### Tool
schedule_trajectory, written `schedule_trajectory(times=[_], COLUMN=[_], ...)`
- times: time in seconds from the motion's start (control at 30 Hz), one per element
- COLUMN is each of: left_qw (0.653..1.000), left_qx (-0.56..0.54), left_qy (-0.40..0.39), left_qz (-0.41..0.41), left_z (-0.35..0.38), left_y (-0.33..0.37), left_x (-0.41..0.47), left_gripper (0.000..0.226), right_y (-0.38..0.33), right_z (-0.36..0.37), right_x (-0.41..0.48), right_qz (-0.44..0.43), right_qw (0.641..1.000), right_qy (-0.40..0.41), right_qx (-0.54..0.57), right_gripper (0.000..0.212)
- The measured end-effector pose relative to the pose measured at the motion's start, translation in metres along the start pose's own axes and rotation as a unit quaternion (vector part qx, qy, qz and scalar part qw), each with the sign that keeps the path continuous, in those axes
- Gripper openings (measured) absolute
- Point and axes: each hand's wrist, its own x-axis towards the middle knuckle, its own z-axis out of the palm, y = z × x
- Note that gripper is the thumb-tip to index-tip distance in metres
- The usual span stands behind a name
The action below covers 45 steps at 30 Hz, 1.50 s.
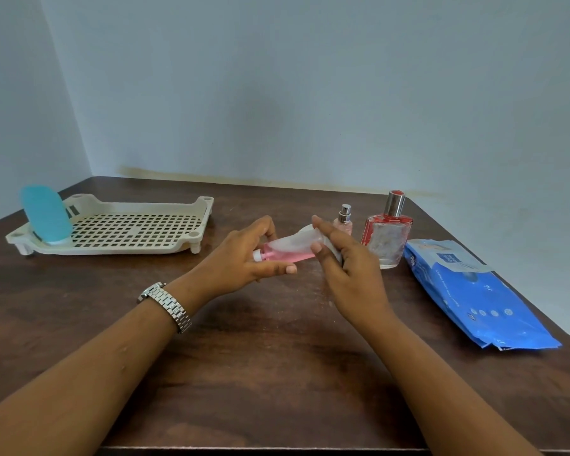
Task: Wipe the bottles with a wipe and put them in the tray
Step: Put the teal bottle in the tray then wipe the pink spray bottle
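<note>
Raised, horizontal: pink bottle (287,254), white cap left. White wipe (295,240) draped over its right half. Teal bottle (45,213) cap-down, leaning, left end of cream perforated tray (129,250). Small pink sprayer (343,222), red-topped glass bottle (387,240) upright, side by side, outside tray.

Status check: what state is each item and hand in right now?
Pink bottle: held sideways above the table.
Wipe: wrapped over the pink bottle by right hand.
Left hand: grips pink bottle's cap end.
Blue bottle: standing cap-down in tray.
Small spray bottle: upright on table.
Red perfume bottle: upright, capped.
Wipes pack: lying flat.
</note>
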Motion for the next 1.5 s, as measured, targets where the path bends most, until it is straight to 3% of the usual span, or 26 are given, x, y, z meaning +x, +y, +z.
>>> schedule_trajectory(times=[0.23, 0.4, 0.6, 0.67, 0.8, 0.97, 1.03, 1.1, 1.2, 1.3, 1.5], left_qw=[0.983, 0.967, 0.926, 0.911, 0.866, 0.861, 0.867, 0.879, 0.890, 0.894, 0.913], left_qx=[-0.131, -0.204, -0.330, -0.363, -0.463, -0.487, -0.482, -0.465, -0.448, -0.439, -0.398], left_qy=[-0.089, -0.125, -0.137, -0.138, -0.068, -0.002, 0.023, 0.030, 0.015, -0.008, -0.069], left_qz=[-0.088, -0.085, -0.121, -0.136, -0.173, -0.144, -0.122, -0.104, -0.086, -0.089, -0.060], left_z=[0.001, 0.009, 0.010, 0.015, 0.017, 0.013, 0.012, 0.013, 0.017, 0.024, 0.016], left_y=[0.004, 0.011, 0.018, 0.021, 0.019, 0.022, 0.024, 0.024, 0.024, 0.025, 0.025], left_x=[0.000, -0.001, -0.003, -0.004, -0.002, -0.001, 0.000, 0.001, 0.000, -0.002, -0.004], left_gripper=[0.041, 0.051, 0.040, 0.043, 0.046, 0.040, 0.042, 0.052, 0.057, 0.059, 0.063], right_y=[-0.007, -0.012, -0.012, -0.011, -0.014, -0.017, -0.020, -0.023, -0.022, -0.021, -0.022], right_z=[0.001, 0.010, 0.003, 0.005, 0.018, 0.019, 0.019, 0.017, 0.015, 0.019, 0.010], right_x=[-0.003, -0.007, 0.001, -0.001, -0.009, -0.013, -0.012, -0.009, -0.007, -0.009, -0.007], right_qz=[-0.078, -0.203, -0.144, -0.128, -0.155, -0.191, -0.148, -0.030, 0.101, 0.109, 0.151], right_qw=[0.995, 0.966, 0.968, 0.972, 0.980, 0.979, 0.986, 0.990, 0.954, 0.958, 0.943], right_qy=[0.066, 0.098, 0.198, 0.181, 0.070, 0.044, 0.075, 0.089, 0.031, -0.039, -0.170], right_qx=[0.003, -0.123, -0.056, -0.071, -0.100, -0.061, -0.017, 0.105, 0.279, 0.261, 0.243], right_gripper=[0.041, 0.039, 0.035, 0.030, 0.034, 0.028, 0.024, 0.023, 0.040, 0.041, 0.013])
